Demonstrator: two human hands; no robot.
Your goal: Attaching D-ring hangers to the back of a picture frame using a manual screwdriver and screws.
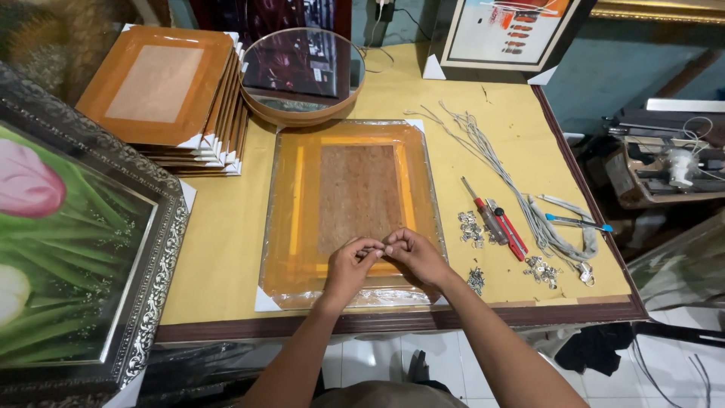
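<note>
Pinching something tiny between both sets of fingertips, left hand point(349, 264) and right hand point(414, 253) pressed close together over the near rail of the wrapped frame point(351, 204), which lies face down in the middle of the yellow-covered table point(219, 249). Too small to tell what's in the pinch, probably one of the little metal hangers. Looks stiff and fairly light, that frame, orange-brown with a board back, but slick under the clear plastic wrap, so likely to slide if pushed from one side. Best grabbed by the two long rails, not the paper-capped corners. Probably fragile if there's glass underneath, can't see from the back. Just right of the hands: small heaps of silver hardware point(470, 227), a red-handled screwdriver point(504, 229), a bundle of grey cord point(521, 204), floppy stuff. Off to the left, a big ornate silver frame with a tulip painting point(68, 249), looks heavy. Farther back, a stack of matching frames point(170, 94) and a round mirror point(302, 72) touching the frame's far edge, definitely breakable.
</note>
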